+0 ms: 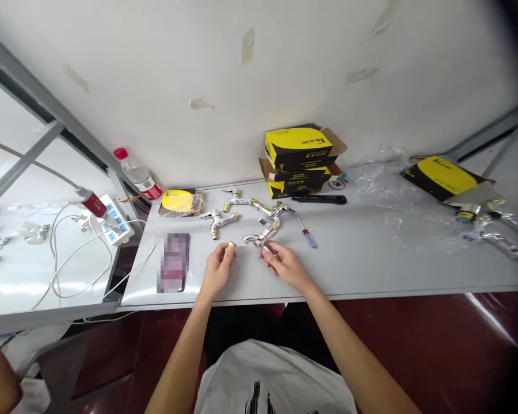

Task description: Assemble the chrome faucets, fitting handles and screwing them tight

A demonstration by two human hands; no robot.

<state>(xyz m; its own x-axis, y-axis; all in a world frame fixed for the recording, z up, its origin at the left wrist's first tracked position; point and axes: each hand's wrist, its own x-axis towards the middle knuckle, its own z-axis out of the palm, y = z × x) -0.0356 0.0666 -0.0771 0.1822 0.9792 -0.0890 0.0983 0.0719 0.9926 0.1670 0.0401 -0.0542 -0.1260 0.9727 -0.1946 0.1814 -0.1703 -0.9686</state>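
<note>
Head view, hands (288, 267) apart, right gripping faucet (266, 233)

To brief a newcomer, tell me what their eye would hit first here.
Probably the stacked yellow-and-black cardboard boxes at the back of the grey table. Nearer, the left hand pinches a small golden piece and the right hand grips a shiny chrome tap.

Just below the middle of the frame, I hold a shiny chrome faucet (266, 233) tilted in my right hand (285, 265), its curved spout toward the picture's left. A little left of it, my left hand (217, 268) pinches a small brass-coloured piece (232, 244), mostly hidden by my fingertips and apart from the faucet.
</note>
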